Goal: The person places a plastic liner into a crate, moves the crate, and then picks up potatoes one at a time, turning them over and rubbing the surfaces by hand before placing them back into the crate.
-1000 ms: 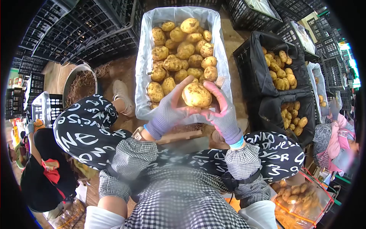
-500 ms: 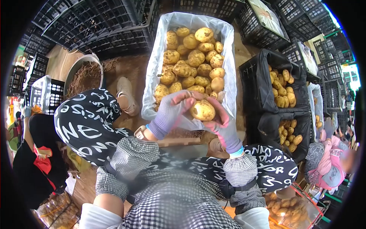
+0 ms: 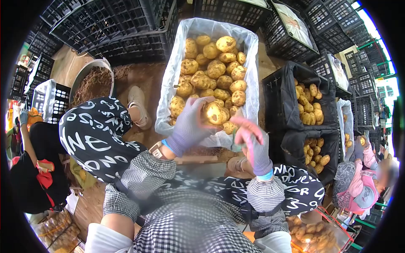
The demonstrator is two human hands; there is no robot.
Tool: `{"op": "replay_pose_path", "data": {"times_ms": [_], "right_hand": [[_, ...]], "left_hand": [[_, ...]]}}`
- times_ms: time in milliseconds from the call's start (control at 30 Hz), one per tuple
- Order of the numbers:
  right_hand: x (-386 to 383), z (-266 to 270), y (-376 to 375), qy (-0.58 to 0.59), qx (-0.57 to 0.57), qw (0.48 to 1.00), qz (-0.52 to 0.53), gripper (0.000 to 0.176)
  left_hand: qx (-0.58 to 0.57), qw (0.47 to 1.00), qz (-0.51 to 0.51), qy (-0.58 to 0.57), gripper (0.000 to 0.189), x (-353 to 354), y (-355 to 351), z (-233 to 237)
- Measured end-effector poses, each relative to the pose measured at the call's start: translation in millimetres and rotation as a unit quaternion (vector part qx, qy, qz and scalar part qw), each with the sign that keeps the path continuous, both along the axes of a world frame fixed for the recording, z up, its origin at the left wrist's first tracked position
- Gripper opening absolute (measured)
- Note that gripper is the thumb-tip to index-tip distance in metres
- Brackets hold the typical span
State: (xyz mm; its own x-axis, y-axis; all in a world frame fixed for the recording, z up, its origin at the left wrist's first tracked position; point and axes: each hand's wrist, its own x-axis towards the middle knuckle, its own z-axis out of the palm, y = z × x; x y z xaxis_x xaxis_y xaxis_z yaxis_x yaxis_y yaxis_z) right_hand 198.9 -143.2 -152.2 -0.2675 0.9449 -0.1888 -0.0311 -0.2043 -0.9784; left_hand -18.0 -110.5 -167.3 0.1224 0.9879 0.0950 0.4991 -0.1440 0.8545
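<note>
My left hand (image 3: 192, 126), in a grey-purple glove, grips a yellow potato (image 3: 214, 113) with patches of soil, thumb above and fingers below. It is over the near end of a crate lined with white plastic (image 3: 167, 95), which holds many soil-marked potatoes (image 3: 216, 68). To the right of that potato, my right hand (image 3: 254, 145) is apart from it, its gloved fingers loosely bent and spread. No object shows in the right hand, though its palm is partly hidden.
Two black-lined crates (image 3: 283, 90) with potatoes stand at right. A tub of soil-like debris (image 3: 95, 82) is at left, below stacked black crates (image 3: 112, 29). A bag of potatoes (image 3: 57, 230) lies lower left. Other people (image 3: 358, 189) are at both sides.
My right hand has come off the potato and moved right and down. My left hand still holds the potato, now slightly higher and further left.
</note>
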Motion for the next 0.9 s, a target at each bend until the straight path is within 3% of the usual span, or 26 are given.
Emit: {"op": "replay_pose_path", "data": {"times_ms": [67, 167, 433, 633, 667, 767, 900], "right_hand": [[0.6, 11.6, -7.6, 0.047, -0.038, 0.994, 0.089, 0.036], [-2.2, 10.8, -9.7, 0.039, -0.041, 0.991, 0.12, 0.033], [-6.2, 9.4, -7.9, 0.012, -0.074, 0.989, 0.127, 0.034], [-3.3, 7.1, -5.2, -0.007, -0.05, 0.995, 0.082, 0.033], [-1.9, 7.7, -4.7, -0.014, -0.048, 0.997, 0.059, 0.033], [-18.3, 6.0, 3.4, -0.003, 0.036, 0.981, -0.189, 0.034], [-12.4, 4.4, 1.3, 0.0, 0.065, 0.988, -0.142, 0.055]], "left_hand": [[0.005, 1.0, 0.01, 0.013, 0.075, 0.2, -0.6, -0.2], [0.008, 1.0, 0.008, 0.029, 0.074, 2.6, -3.3, -3.2], [0.019, 0.999, 0.002, 0.046, 0.068, 8.6, -3.9, -2.2], [-0.114, 0.993, -0.03, 0.022, 0.067, 11.3, -4.0, -0.7], [-0.156, 0.985, -0.037, -0.07, 0.067, 10.4, -3.9, -4.0], [-0.228, 0.926, -0.05, -0.297, 0.069, 8.8, -2.7, -12.6], [-0.238, 0.874, -0.049, -0.421, 0.079, 12.2, -0.4, 0.5]]}}
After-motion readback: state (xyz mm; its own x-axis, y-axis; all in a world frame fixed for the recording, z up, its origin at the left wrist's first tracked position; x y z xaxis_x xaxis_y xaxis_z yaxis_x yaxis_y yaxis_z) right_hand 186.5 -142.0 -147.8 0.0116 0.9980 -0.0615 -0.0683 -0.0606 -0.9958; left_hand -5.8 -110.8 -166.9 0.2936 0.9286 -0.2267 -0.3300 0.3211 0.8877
